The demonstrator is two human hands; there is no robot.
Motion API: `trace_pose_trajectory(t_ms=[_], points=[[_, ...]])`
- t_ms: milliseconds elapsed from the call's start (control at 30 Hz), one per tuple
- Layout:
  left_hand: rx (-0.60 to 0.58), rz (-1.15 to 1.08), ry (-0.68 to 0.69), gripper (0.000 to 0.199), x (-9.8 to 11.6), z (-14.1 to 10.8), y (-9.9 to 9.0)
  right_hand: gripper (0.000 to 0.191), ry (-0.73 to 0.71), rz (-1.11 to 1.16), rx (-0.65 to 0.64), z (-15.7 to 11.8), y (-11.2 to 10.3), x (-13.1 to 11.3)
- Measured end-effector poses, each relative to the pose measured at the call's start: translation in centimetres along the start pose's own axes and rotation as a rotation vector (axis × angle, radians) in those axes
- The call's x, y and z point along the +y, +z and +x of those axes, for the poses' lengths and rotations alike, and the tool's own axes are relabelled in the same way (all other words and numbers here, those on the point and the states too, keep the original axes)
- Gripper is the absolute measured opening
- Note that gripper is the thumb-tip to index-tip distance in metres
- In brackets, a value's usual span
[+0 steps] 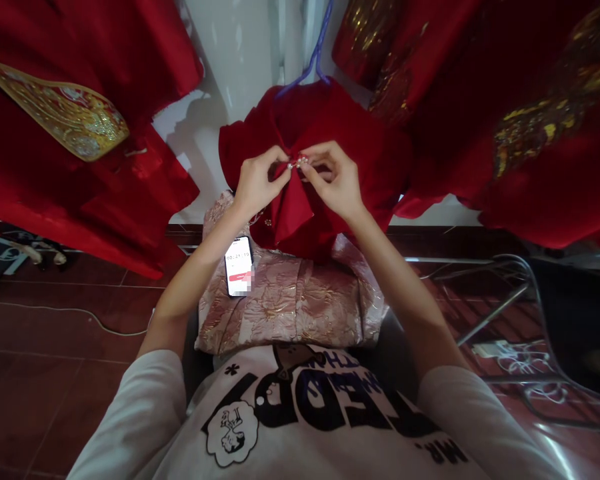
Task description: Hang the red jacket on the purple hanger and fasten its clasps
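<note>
A dark red garment hangs in front of me on a purple hanger, its lower part reaching my lap. At its front opening sits a small beaded fastening with pearl-like beads. My left hand pinches the garment's edge at the left end of the fastening. From the other side my right hand closes thumb and finger on the beaded end. The two fingertip pinches nearly meet. Below them a red flap of cloth hangs down, and more beading shows beside my left wrist.
Pink brocade cloth covers my lap, with a phone showing a timer on it. Red gold-trimmed garments hang at both sides. A metal-framed chair and white cables are at right; another cable crosses the tiles at left.
</note>
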State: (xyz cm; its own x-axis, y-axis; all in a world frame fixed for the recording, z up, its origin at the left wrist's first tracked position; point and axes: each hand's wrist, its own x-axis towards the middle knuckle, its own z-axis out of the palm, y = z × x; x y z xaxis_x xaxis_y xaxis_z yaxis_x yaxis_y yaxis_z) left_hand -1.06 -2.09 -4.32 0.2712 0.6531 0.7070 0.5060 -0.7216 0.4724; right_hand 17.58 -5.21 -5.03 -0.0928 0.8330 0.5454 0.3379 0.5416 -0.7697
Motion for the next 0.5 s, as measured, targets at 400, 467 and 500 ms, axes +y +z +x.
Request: trace_pose_trajectory(t_ms=[400,467,500], points=[[-0.213,0.1,0.14,0.004,1.3,0.7,-1.7,0.047,-0.053,-0.046,0.049,-0.8,-0.9,-1.1],[-0.211,0.098,0.138,0.007,1.2,0.9,-1.5,0.047,-0.043,-0.076,0.075,-1.0,-0.9,-1.5],[-0.21,0.095,0.134,0.009,1.1,1.0,-1.4,0.047,-0.043,-0.086,0.08,-1.0,-1.0,-1.6]])
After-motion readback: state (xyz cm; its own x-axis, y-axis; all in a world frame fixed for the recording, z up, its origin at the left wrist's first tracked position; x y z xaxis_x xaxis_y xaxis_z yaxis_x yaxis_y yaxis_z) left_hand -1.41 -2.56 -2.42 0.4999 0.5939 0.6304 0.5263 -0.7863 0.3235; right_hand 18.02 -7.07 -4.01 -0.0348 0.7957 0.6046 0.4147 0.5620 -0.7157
